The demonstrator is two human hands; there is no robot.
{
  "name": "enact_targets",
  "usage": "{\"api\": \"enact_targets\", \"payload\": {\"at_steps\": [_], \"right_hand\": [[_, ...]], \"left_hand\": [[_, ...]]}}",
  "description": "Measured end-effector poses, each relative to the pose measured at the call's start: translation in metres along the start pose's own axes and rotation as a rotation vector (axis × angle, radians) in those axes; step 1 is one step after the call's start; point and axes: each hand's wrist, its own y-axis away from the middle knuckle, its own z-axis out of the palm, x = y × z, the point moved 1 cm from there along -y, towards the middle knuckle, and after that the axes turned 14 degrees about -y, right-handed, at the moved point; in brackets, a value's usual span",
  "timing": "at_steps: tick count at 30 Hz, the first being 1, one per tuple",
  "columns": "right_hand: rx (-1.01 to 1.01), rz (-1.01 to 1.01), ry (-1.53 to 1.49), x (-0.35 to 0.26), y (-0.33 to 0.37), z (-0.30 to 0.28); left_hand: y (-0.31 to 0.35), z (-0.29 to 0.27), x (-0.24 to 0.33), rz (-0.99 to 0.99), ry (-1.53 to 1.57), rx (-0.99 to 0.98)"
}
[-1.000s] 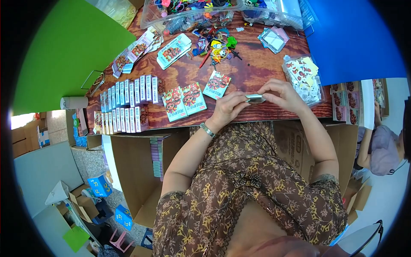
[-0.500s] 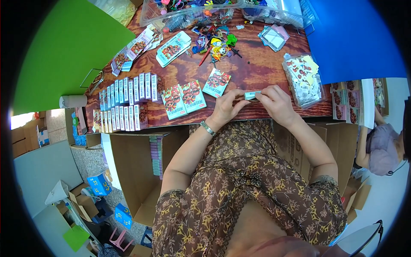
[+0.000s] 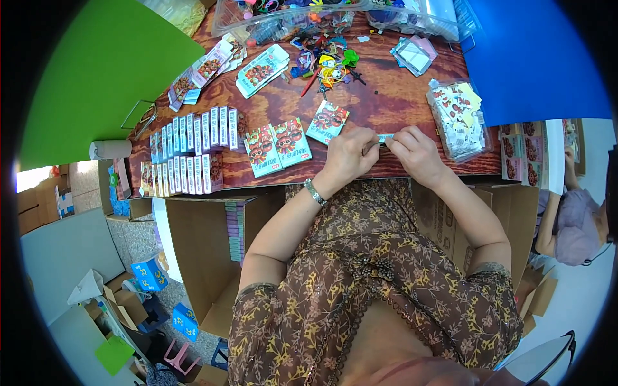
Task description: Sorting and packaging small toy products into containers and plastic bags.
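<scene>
Near the table's front edge, a small printed carton (image 3: 384, 137) sits between my two hands, mostly hidden by the fingers. My left hand (image 3: 349, 154) is closed on its left end. At its right end, my right hand (image 3: 415, 154) grips it between thumb and fingers. Left of my hands lie two flat printed boxes (image 3: 278, 147) side by side, and a single printed box (image 3: 328, 121) lies tilted just beyond my left hand. Two rows of upright boxes (image 3: 187, 154) stand farther left.
Small colourful plastic toys (image 3: 331, 67) lie mid-table before clear bins (image 3: 290, 19). Flattened cartons (image 3: 262, 71) lie at the back left. A clear tub of printed packets (image 3: 458, 122) stands right, near clear sleeves (image 3: 414, 55). An open cardboard box (image 3: 199, 257) stands below the table edge.
My left hand has turned and closed further over the carton's left end, covering more of it. My right hand stays at the other end. The boxes on the table look unmoved.
</scene>
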Motion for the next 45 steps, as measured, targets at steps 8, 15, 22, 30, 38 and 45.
{"api": "enact_targets", "payload": {"at_steps": [8, 15, 22, 30, 38, 45], "right_hand": [[-0.043, -0.011, -0.053, 0.005, 0.005, -0.001], [-0.013, -0.030, -0.255, 0.008, 0.018, -0.005], [0.222, 0.173, -0.319, 0.007, 0.044, 0.021], [0.411, 0.642, -0.908, 0.008, 0.045, 0.026], [0.283, 0.419, -0.402, -0.001, 0.044, 0.014], [0.263, 0.034, -0.150, 0.004, 0.042, 0.012]], "left_hand": [[-0.002, -0.012, -0.006, 0.513, -0.283, -0.018], [0.018, 0.000, -0.015, 0.561, -0.338, 0.055], [0.020, 0.012, -0.017, 0.402, -0.186, 0.146], [0.022, 0.019, -0.015, 0.321, -0.134, 0.119], [0.025, 0.021, -0.015, 0.315, -0.132, 0.145], [0.026, 0.024, -0.013, 0.301, -0.110, 0.158]]}}
